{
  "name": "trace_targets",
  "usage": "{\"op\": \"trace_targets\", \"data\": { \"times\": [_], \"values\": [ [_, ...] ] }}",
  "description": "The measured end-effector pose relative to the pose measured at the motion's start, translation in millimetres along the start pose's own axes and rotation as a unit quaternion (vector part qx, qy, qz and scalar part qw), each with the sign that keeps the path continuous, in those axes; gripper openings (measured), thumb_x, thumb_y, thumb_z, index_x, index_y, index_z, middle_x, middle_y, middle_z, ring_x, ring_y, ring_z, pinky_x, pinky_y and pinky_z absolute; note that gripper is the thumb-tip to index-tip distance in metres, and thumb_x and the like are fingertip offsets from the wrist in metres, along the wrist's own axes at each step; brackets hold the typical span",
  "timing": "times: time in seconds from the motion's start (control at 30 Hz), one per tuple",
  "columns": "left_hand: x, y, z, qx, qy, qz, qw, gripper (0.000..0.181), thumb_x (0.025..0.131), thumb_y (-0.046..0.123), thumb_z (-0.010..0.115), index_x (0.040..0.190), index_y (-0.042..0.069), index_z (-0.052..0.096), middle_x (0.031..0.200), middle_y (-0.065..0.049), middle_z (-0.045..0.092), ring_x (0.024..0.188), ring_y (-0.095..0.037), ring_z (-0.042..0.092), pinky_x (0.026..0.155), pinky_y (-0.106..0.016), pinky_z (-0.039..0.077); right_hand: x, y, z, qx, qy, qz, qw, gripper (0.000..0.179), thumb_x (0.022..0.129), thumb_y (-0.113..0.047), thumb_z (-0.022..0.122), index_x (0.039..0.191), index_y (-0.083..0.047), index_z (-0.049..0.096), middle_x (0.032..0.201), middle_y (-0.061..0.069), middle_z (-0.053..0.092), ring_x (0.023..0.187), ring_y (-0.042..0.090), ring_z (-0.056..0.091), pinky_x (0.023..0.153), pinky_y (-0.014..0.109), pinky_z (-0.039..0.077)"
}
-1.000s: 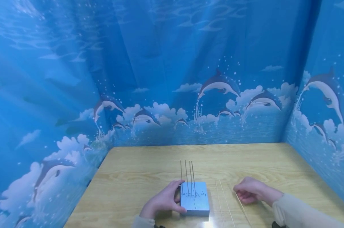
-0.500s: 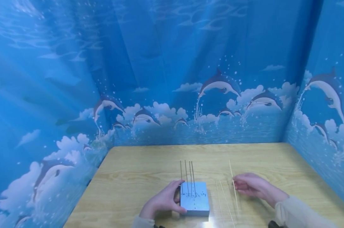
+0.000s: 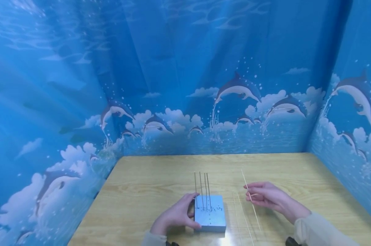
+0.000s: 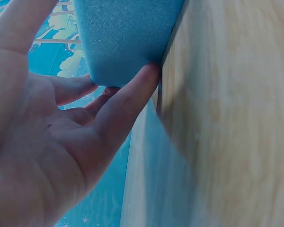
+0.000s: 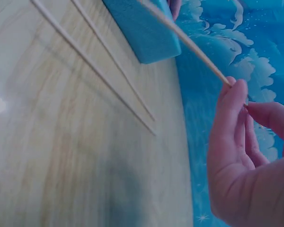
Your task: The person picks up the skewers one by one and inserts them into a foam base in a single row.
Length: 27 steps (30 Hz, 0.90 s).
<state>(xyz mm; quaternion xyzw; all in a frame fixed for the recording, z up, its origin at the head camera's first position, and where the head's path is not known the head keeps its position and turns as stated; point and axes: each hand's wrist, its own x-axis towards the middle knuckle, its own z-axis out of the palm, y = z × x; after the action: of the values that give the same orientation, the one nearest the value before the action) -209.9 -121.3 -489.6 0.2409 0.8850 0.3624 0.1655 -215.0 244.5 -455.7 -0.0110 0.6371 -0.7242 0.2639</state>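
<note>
A blue foam block (image 3: 216, 218) with small holes in its top sits on the table, several thin wooden skewers (image 3: 201, 188) standing in it. My left hand (image 3: 177, 213) grips the block's left side, thumb at the near edge and fingers toward the far one. In the left wrist view, its fingers (image 4: 128, 104) press the foam (image 4: 128, 42). To the right of the block, my right hand (image 3: 269, 198) pinches another skewer (image 3: 255, 214) between thumb and fingertips, tilted with its top leaning left. The right wrist view has this skewer (image 5: 194, 48) stretching from the fingertips past the block.
Two loose skewers (image 3: 245, 218) lie on the wood-grain table (image 3: 148, 181) between the block and my right hand. Blue dolphin-printed curtains (image 3: 173, 85) hang behind the table and along both sides.
My right hand has lifted a skewer from the table and moved slightly left and away from me; its top now leans left. My left hand stays on the block.
</note>
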Motion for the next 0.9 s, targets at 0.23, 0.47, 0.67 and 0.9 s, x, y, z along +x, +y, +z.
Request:
{"op": "trace_targets", "data": {
  "times": [0.23, 0.47, 0.67, 0.9],
  "values": [
    [-0.3, -0.7, -0.8, -0.006, -0.001, 0.004, 1.0, 0.114, 0.061, 0.043, 0.091, 0.153, 0.011, 0.032, 0.152, -0.008, 0.042, 0.142, -0.029, 0.039, 0.119, -0.05, 0.033, -3.7, -16, 14, -0.079, 0.04, -0.028, 0.9957, 0.038, 0.098, -0.02, 0.059, 0.128, 0.001, 0.053, 0.103, 0.004, 0.067, 0.095, 0.016, 0.07, 0.086, 0.035, 0.061],
    [-1.8, 0.0, -0.4, -0.009, 0.002, 0.012, 0.9999, 0.115, 0.059, 0.041, 0.091, 0.152, 0.009, 0.032, 0.15, -0.008, 0.043, 0.14, -0.029, 0.041, 0.119, -0.048, 0.034, -7.3, -27, 30, -0.082, 0.038, -0.061, 0.994, 0.033, 0.1, -0.023, 0.057, 0.126, -0.003, 0.053, 0.108, 0.005, 0.065, 0.1, 0.019, 0.068, 0.091, 0.046, 0.06],
    [-1.1, -1.5, -0.3, -0.01, -0.003, 0.007, 0.9999, 0.115, 0.061, 0.044, 0.091, 0.154, 0.012, 0.031, 0.153, -0.009, 0.041, 0.142, -0.03, 0.039, 0.119, -0.05, 0.033, -8.9, -36, 46, -0.08, 0.055, -0.098, 0.9904, 0.028, 0.1, -0.016, 0.055, 0.125, -0.003, 0.052, 0.107, 0.004, 0.065, 0.099, 0.017, 0.067, 0.089, 0.045, 0.06],
    [0.5, -2.2, -1.3, -0.027, -0.009, 0.0, 0.9996, 0.115, 0.061, 0.044, 0.09, 0.154, 0.013, 0.03, 0.154, -0.008, 0.039, 0.143, -0.029, 0.038, 0.12, -0.052, 0.031, -9.8, -43, 73, -0.127, 0.15, -0.178, 0.9642, 0.032, 0.099, -0.01, 0.057, 0.126, 0.006, 0.052, 0.094, 0.006, 0.07, 0.087, 0.018, 0.07, 0.076, 0.041, 0.064]
  ]
}}
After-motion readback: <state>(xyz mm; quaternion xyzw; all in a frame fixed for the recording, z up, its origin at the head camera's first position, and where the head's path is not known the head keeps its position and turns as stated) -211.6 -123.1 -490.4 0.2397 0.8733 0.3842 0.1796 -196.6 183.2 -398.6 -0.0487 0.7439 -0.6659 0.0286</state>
